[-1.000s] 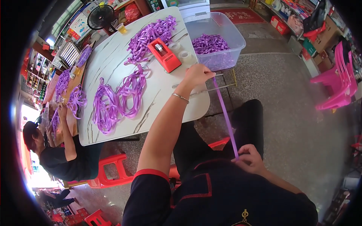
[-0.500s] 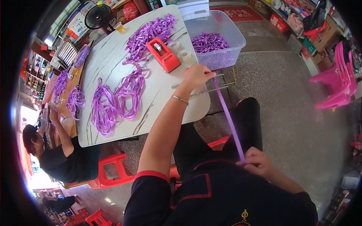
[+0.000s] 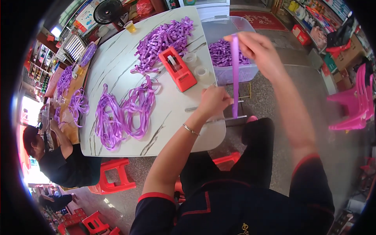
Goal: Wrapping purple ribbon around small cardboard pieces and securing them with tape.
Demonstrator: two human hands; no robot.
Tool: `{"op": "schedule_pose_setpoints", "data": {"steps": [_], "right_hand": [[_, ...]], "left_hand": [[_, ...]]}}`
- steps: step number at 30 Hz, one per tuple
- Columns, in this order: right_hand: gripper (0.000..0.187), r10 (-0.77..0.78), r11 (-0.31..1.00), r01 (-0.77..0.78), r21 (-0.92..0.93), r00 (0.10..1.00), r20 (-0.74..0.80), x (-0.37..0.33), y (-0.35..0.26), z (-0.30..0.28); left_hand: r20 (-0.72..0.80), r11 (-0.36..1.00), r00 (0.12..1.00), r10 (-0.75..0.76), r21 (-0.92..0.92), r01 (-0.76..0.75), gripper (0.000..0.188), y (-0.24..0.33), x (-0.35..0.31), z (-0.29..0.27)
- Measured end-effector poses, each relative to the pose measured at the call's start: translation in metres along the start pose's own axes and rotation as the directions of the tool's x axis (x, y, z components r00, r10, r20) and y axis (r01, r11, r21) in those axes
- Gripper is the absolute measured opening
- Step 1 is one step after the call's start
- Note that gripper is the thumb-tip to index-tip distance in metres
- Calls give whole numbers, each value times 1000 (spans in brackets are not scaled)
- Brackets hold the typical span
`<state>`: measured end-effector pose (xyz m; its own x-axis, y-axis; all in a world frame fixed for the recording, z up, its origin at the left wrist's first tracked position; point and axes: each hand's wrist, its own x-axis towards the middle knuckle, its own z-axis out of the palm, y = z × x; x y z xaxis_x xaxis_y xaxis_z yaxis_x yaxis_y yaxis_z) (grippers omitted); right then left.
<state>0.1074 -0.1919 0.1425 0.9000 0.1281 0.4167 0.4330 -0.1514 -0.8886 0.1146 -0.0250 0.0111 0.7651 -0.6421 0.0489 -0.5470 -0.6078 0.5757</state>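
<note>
Right hand (image 3: 256, 47) is up in the upper middle of the frame, its grip pinched on the top end of a purple ribbon strip (image 3: 235, 74), and the strip hangs straight down from there. Left hand (image 3: 213, 102) sits just below centre, at the near edge of the tabletop (image 3: 117, 70), its grip closed on the strip lower down, with the loose tail dangling past it toward the lap.

To do this well, I'd say keep the strip taut and flat between the two pinches, no twist. Let the lower fingers guide rather than squeeze, so the ribbon does not crease, and keep the top hand steady above the lower one so the strip stays plumb.

Now the containers. Right behind the raised hand, upper centre, stands a clear plastic bin (image 3: 246, 72) beside the tabletop's far corner, and it holds a loose heap of cut purple ribbon pieces; how deep, I cannot tell. A small yellow cup (image 3: 130, 26) stands at the upper left edge of the tabletop, contents not visible.

On the tabletop itself: a red tape dispenser (image 3: 178, 68) in the upper middle, two clear tape rolls (image 3: 196, 66) just beside it, a pile of short ribbon cuts (image 3: 162, 39) above it, and long looped ribbon bundles (image 3: 123, 113) left of centre. Another person (image 3: 58, 160) works at the left edge.
</note>
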Motion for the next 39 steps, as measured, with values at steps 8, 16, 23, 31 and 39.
{"op": "schedule_pose_setpoints", "data": {"steps": [8,16,23,31,39], "right_hand": [[33,405,838,-409,361,910,91,43,159,16],[31,698,696,-658,287,715,-53,-28,252,38],[12,780,626,-777,61,626,-25,-206,202,83],[22,694,710,-691,133,719,27,-274,45,73],[15,284,957,-287,47,957,52,-187,-13,44]], "left_hand": [[-258,972,958,125,-162,-171,8,-3,-5,-1],[-293,970,952,91,-191,-152,7,-4,-2,0],[-226,983,965,136,-88,-159,11,-11,-12,-4],[-155,988,976,152,-10,-156,13,-1,-5,-2],[-161,984,973,167,-31,-174,13,-5,-4,1]]}}
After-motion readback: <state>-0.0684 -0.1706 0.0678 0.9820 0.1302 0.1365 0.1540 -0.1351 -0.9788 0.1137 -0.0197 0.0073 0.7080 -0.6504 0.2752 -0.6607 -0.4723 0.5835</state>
